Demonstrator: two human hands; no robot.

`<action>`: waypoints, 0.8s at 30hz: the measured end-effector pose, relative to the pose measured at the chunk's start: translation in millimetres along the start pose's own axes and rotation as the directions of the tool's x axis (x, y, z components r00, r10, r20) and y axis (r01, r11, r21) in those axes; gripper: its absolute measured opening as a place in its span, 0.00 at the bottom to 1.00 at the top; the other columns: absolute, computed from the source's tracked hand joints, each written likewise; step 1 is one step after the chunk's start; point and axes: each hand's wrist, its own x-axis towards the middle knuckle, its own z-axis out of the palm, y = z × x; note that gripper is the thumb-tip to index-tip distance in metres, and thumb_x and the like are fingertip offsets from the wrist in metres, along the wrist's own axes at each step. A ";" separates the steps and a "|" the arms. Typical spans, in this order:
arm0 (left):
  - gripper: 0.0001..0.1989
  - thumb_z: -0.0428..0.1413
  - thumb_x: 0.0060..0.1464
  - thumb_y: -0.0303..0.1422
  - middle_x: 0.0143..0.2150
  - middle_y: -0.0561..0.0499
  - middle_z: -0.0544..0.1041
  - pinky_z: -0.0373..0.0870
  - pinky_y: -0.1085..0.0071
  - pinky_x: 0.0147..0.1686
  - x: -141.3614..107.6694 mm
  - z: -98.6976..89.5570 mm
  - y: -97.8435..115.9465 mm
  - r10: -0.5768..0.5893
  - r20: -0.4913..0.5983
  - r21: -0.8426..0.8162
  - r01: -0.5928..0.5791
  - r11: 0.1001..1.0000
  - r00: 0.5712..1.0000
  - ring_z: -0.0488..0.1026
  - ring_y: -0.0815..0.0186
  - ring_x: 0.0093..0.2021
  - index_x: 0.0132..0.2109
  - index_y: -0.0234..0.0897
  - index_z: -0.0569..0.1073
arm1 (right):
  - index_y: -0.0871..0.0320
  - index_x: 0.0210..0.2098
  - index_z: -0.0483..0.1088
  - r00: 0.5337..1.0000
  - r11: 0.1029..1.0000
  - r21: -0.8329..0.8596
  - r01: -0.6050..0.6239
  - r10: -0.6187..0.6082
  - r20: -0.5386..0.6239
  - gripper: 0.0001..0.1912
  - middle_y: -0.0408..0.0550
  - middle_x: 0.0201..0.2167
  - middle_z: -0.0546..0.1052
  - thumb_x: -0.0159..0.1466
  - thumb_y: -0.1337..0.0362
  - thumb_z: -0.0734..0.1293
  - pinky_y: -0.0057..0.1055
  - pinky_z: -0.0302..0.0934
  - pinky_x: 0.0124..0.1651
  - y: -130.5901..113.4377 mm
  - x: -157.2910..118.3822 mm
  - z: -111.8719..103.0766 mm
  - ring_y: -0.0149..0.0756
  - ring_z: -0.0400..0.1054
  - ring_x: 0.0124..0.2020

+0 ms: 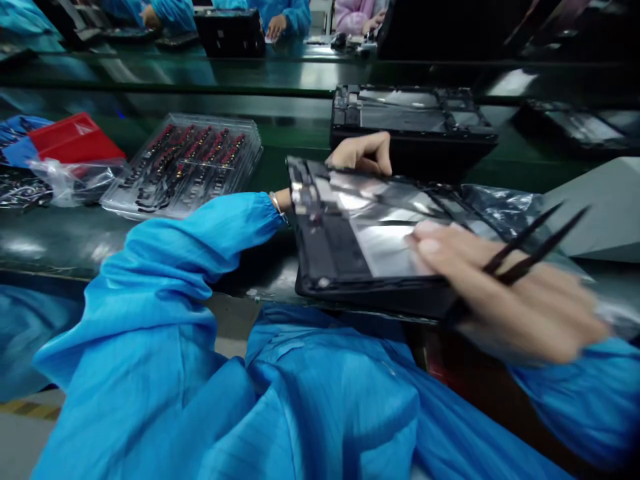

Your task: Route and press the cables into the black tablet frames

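Note:
A black tablet-like device (pixel 335 250) with exposed inner parts and a silvery panel is tilted over the bench's near edge. Behind its far edge, my left hand (pixel 361 152) shows curled fingers against the device, which hides the rest of that hand. My right hand (pixel 515 293), blurred by motion, has black tweezers (pixel 520 257) held in it, their tips pointing up and to the right. The thumb and forefinger of that hand are at the silvery panel, over a thin dark strip.
Clear trays (pixel 195 163) of small parts lie at left, beside a red bin (pixel 77 138) and plastic bags. Stacked similar devices (pixel 415 123) stand behind. A grey-white box (pixel 600 207) is at right. Co-workers' hands (pixel 277 27) show across the bench.

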 end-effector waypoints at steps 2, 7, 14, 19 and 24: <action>0.13 0.65 0.56 0.26 0.41 0.47 0.80 0.75 0.72 0.46 -11.2 -4.1 -14.4 -0.096 0.065 0.030 0.094 0.995 0.993 0.79 0.66 0.45 0.47 0.30 0.73 | 0.64 0.67 0.66 0.971 0.964 -0.117 0.239 -0.233 0.061 0.32 0.59 0.61 0.74 0.65 0.78 0.71 0.40 0.65 0.70 -1.8 -12.6 12.8 0.47 0.70 0.63; 0.14 0.58 0.61 0.30 0.38 0.48 0.81 0.73 0.64 0.49 -58.6 -34.5 -13.4 -0.427 -0.089 0.613 0.387 0.689 0.900 0.80 0.61 0.40 0.53 0.32 0.76 | 0.72 0.68 0.63 0.948 0.931 -0.191 0.311 -0.290 0.131 0.25 0.67 0.60 0.74 0.73 0.75 0.57 0.48 0.68 0.67 4.4 -44.7 26.9 0.51 0.68 0.65; 0.29 0.44 0.67 0.46 0.56 0.38 0.72 0.65 0.49 0.60 -120.1 -31.4 2.1 -0.496 -0.093 0.852 0.327 0.409 0.863 0.72 0.49 0.55 0.64 0.33 0.71 | 0.70 0.58 0.72 0.955 0.964 -0.171 0.202 -0.155 0.253 0.19 0.66 0.57 0.76 0.69 0.76 0.67 0.48 0.75 0.56 -18.3 -50.3 48.9 0.55 0.75 0.57; 0.31 0.52 0.60 0.46 0.66 0.34 0.65 0.58 0.43 0.66 -135.0 -11.0 -2.0 -0.533 -0.210 0.679 0.514 0.524 0.820 0.63 0.42 0.65 0.63 0.31 0.67 | 0.66 0.58 0.73 0.976 0.997 -0.063 0.045 -0.031 0.215 0.19 0.63 0.60 0.75 0.69 0.68 0.71 0.51 0.70 0.63 -23.3 -62.5 70.2 0.54 0.71 0.62; 0.46 0.65 0.51 0.42 0.56 0.40 0.77 0.76 0.58 0.50 -136.9 19.5 34.7 -0.700 -0.195 -0.143 0.687 0.713 0.687 0.77 0.53 0.53 0.71 0.40 0.52 | 0.67 0.57 0.73 0.993 0.996 -0.030 0.082 -0.079 0.086 0.20 0.61 0.58 0.77 0.66 0.73 0.72 0.52 0.66 0.67 -19.9 -65.0 78.3 0.52 0.69 0.64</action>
